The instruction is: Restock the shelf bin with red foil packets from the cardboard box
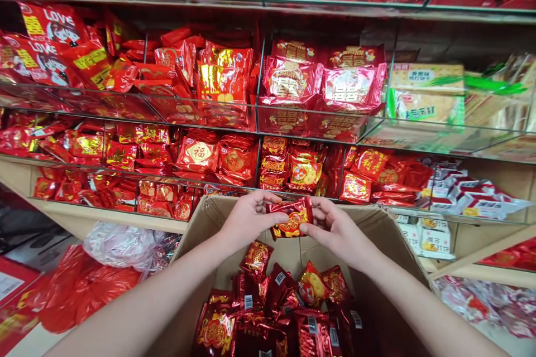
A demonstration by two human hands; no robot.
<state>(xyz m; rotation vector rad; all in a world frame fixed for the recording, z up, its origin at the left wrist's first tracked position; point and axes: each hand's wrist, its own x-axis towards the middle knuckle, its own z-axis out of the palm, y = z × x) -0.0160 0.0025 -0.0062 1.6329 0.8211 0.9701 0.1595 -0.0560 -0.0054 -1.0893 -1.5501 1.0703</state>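
Between my two hands is a small red snack packet (pixel 293 220) with gold print, held level above an open cardboard box. The fingers and thumb of my left hand (pixel 253 215) grip its left end. At its right end, my right hand (pixel 333 228) pinches it between thumb and fingers. Below, several similar dark red packets (pixel 215 332) lie loosely in the cardboard box (pixel 385 234), some showing barcodes. Just beyond the held packet, a shelf compartment holds stacked red and gold packets (pixel 305 170).
Tiered shelves with clear front panels (pixel 201 109) rise ahead, filled with red packets. Pale cracker packs (pixel 427 92) sit at the right, white packets (pixel 473 195) lower down. A red plastic bag (pixel 90 284) lies left of the box, and clear-wrapped goods (pixel 494 301) lie right of it.
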